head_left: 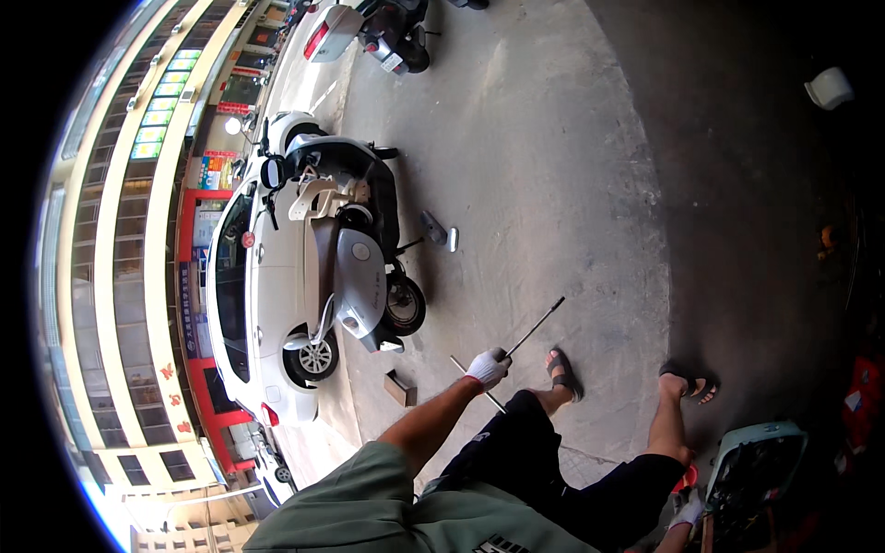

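Grey pavement [516, 166] spreads right of a parked scooter [361, 267]. Above it, the gloved left hand [489, 369] is wrapped around a thin metal rod [536, 325]; farther right, the right hand [687, 509] is beside a pale-green-rimmed case [751, 436], its grip impossible to tell.

Daylight is flooding in from the left, lighting the building [129, 230] and bleaching the ground near the white car [277, 304], whose panels are reflecting strongly. At the lower left rim, glare is burning to white and a blue fringe is showing. Soft, faint shadow is lying around the scooter [361, 276]. Across 1 curved line, the pale grey concrete [516, 138] is giving way to gloom, which is swallowing detail inside the open case [767, 430]. Fisheye distortion is bowing the building, and darkness is filling all 4 corners.
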A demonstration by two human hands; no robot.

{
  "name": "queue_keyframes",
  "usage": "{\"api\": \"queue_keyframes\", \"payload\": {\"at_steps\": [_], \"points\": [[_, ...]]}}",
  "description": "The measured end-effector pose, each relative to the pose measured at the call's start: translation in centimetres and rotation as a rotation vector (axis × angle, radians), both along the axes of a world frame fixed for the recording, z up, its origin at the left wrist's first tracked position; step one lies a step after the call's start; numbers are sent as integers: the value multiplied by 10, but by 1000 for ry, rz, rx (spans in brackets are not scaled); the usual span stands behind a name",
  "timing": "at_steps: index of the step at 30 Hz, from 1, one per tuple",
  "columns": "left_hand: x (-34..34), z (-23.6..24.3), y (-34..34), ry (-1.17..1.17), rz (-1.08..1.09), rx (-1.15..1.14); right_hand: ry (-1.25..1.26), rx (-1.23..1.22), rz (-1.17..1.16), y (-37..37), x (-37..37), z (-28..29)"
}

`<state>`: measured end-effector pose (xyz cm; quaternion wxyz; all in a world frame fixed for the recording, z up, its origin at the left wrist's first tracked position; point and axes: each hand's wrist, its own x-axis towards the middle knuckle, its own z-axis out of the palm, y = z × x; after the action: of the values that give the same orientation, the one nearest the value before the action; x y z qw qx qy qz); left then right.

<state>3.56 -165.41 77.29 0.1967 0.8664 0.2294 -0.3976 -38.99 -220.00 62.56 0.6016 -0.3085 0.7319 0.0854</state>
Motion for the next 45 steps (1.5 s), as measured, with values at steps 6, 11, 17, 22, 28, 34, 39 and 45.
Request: {"api": "queue_keyframes", "payload": {"at_steps": [6,11,17,22,28,34,39,45], "points": [[-58,-15,158,23,341,-60,18,-105,358,44,138,26],[-181,-4,308,103,632,64,31,42,887,206,279,63],[-193,-3,344,179,921,16,-18,128,1153,312,431,64],[-179,-1,361,231,1057,-51,-167,46,1367,392,538,14],[-158,-26,380,154,1337,-5,-119,195,1369,487,670,-5],[-107,-56,444,44,1377,-46,-14,63,1663,575,746,0],[-84,-129,528,58,1139,-49,45,-61,1935,654,790,-31],[-66,-155,605,53,1127,-61,-111,-50,2064,796,845,-111]]}}
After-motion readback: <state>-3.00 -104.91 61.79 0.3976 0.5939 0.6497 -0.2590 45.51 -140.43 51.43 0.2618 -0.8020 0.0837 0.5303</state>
